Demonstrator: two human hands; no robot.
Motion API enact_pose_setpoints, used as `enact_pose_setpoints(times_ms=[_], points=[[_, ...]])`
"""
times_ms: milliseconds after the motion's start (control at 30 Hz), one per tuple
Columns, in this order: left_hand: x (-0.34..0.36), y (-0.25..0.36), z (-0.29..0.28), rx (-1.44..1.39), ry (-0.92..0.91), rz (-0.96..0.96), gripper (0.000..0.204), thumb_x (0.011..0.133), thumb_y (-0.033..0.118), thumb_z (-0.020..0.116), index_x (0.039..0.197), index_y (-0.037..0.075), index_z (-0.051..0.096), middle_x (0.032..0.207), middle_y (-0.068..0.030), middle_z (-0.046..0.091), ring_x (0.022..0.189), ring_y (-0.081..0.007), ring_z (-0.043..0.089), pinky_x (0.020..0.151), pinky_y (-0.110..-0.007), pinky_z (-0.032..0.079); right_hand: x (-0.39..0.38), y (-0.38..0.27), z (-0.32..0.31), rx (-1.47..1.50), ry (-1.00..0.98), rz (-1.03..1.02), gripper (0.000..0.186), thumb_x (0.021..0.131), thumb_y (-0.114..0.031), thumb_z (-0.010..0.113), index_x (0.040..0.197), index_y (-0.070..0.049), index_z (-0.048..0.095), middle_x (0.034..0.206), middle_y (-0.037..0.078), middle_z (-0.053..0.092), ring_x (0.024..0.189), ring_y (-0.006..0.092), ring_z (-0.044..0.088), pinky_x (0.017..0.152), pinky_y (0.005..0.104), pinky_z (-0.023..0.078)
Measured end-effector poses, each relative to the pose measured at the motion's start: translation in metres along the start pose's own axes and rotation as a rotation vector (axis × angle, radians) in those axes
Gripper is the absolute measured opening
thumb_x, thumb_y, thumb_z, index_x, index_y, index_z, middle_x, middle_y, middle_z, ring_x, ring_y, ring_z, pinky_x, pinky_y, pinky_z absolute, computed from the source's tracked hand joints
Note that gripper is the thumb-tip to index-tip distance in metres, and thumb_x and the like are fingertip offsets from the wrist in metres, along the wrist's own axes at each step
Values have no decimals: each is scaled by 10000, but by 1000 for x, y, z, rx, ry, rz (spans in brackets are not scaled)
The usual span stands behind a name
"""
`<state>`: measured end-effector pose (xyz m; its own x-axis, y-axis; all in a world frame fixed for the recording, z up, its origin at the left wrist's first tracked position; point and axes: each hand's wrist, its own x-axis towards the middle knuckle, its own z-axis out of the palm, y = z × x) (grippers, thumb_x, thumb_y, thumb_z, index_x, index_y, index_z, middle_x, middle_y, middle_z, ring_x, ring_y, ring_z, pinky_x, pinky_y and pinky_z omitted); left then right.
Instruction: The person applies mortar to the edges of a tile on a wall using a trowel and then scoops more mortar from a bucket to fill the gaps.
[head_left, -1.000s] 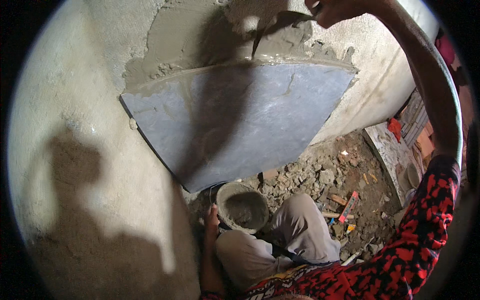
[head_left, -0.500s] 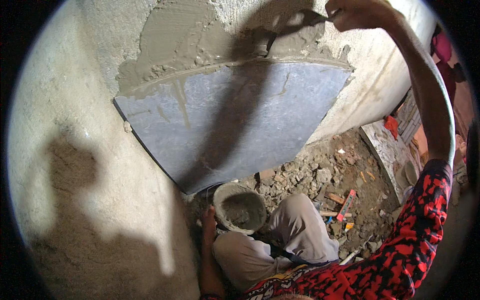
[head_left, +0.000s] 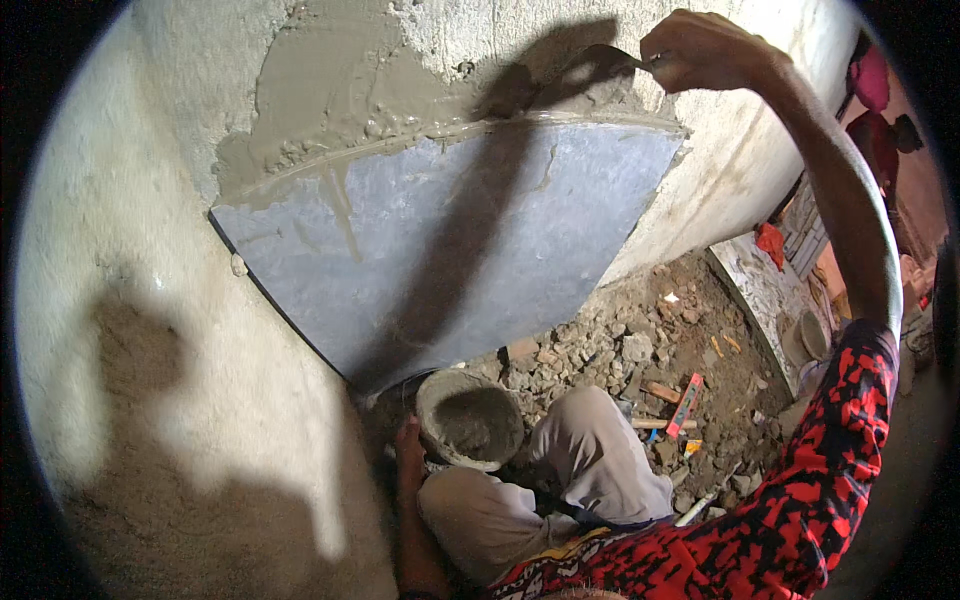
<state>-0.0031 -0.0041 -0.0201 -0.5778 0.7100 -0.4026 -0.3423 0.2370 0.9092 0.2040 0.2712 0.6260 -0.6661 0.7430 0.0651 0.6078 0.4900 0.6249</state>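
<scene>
High on the wall, my right hand (head_left: pixel 690 52) is closed around the handle of a trowel (head_left: pixel 606 62), its dark blade close to the wet mortar (head_left: pixel 345 75) above a grey slab. The blade's edge is hard to make out in the shadow of my arm. The slab (head_left: pixel 470 235) has a curved top edge, with mortar along it and drips on its face. Low down, my left hand (head_left: pixel 410 455) is at the left side of a mortar-caked bucket (head_left: pixel 470 375), by its wire handle. It looks closed on the bucket, though most fingers are hidden. Some mortar lies inside the bucket.
Rubble (head_left: pixel 625 345) covers the ground beyond my knees. A red level (head_left: pixel 684 405) and a wooden-handled tool (head_left: pixel 660 424) lie there. Farther right stand a pale board (head_left: pixel 755 285) and a small bucket (head_left: pixel 806 340). The plastered wall (head_left: pixel 180 400) rises close on my left.
My right hand and the trowel have shifted slightly down, and the blade shows a different angle against the mortar. My left hand remains beside the bucket. The whole view has shifted a little.
</scene>
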Motion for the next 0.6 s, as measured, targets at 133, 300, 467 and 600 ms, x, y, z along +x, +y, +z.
enact_pose_setpoints(times_ms=[133, 300, 467, 600], points=[[-15, 17, 7, -2, -32, -93, 731, 889, 599, 497, 1312, 2, 474, 1205, -131, 538, 1054, -283, 491, 898, -465, 375, 6, 24, 10, 3, 112, -45, 261, 741, -253, 571, 934, -147, 711, 849, 101, 696, 744, 273, 645, 668, 407, 503], [-15, 22, 7, 29, -15, -143, 829, 863, 634, 510, 1419, 37, 359, 1364, -174, 437, 1232, -328, 409, 1039, -491, 281, 0, 24, 8, 57, 84, 24, 275, 757, -267, 580, 970, -157, 714, 863, 97, 700, 754, 276, 648, 692, 407, 499], [-29, 39, 13, 64, 1, -100, 770, 874, 609, 506, 1368, 30, 384, 1328, -156, 445, 1200, -310, 414, 1019, -479, 295, 3, 26, 19, 31, 83, -10, 279, 770, -263, 556, 978, -160, 711, 925, 75, 706, 860, 256, 645, 812, 382, 477], [-24, 35, 15, 3, 69, -54, 543, 924, 493, 500, 1157, 8, 578, 1111, -111, 583, 1011, -244, 515, 907, -408, 374, -3, 13, 23, -61, -23, 38, 275, 779, -262, 552, 979, -164, 713, 931, 66, 708, 867, 251, 651, 850, 394, 455]])
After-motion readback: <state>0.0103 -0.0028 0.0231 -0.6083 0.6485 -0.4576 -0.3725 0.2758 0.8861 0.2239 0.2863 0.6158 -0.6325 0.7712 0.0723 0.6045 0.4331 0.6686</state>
